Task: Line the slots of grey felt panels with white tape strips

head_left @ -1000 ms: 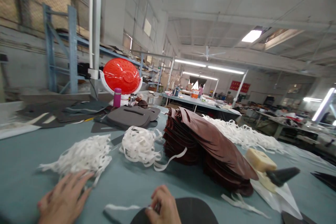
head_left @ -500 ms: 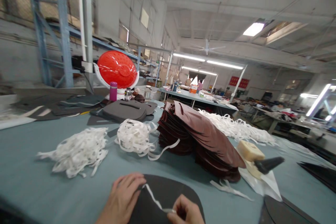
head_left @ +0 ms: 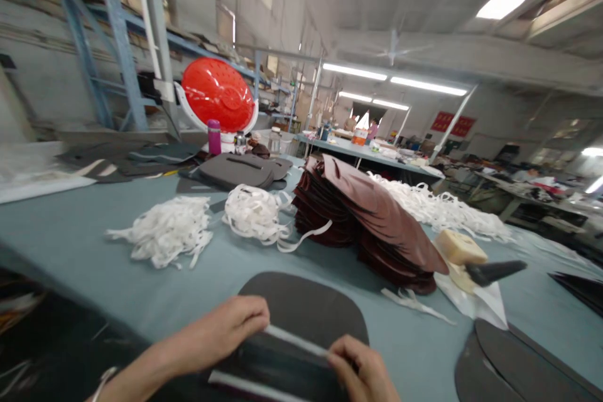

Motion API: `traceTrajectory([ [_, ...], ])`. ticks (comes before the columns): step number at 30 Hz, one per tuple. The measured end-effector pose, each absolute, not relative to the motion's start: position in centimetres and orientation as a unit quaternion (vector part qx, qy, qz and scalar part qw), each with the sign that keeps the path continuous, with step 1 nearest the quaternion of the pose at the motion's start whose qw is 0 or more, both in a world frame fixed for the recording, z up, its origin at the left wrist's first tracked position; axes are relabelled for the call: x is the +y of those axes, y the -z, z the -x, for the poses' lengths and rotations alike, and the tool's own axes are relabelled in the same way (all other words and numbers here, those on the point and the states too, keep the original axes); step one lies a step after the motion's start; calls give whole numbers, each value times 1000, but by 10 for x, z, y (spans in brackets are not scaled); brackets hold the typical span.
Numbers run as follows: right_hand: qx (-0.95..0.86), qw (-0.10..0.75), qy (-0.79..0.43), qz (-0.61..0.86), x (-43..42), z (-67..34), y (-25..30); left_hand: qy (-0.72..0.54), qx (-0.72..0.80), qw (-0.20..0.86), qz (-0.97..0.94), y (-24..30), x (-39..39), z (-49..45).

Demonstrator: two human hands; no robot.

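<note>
Left hand (head_left: 226, 333), right hand (head_left: 362, 370): fingertips of each pinched on white strip (head_left: 296, 340), taut between them, just above dark oval sheet (head_left: 306, 298) (flat on table (head_left: 85, 251)); risk: uneven pull probably skews the strip.

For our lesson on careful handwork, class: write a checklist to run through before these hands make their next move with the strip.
1. Left hand pinches the white strip: ok.
2. Right hand grips the strip's other end: ok.
3. Strip stretched straight between the hands: ok.
4. Strip sits over the dark oval piece: ok.
5. Strip lined up with the piece's near edge: cannot tell, blurred.
6. Brown stack apart from the oval piece: ok.
</note>
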State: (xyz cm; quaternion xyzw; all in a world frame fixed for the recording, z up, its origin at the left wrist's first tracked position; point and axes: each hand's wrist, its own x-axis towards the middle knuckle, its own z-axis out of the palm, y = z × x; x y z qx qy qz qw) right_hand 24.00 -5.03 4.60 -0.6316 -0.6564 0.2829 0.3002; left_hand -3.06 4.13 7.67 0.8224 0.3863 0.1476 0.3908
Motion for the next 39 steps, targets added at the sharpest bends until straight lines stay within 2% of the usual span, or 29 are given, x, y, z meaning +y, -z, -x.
traceTrajectory([
  [3,-667,298,-285,621,-61,-244,-45,-157,390,412,-808,-66,36,45],
  [8,-620,238,-256,703,-70,-242,-22,-147,506,382,-759,-34,29,58],
  [11,-607,219,-239,725,-77,-234,-10,-161,524,380,-746,-25,34,62],
  [19,-595,270,-261,710,-74,-231,-12,-170,540,391,-726,-29,54,66],
  [27,-606,222,-264,717,-96,-253,-4,-155,551,383,-725,-33,20,62],
  [39,-582,217,-264,737,-96,-256,6,-119,613,372,-687,-26,25,57],
])
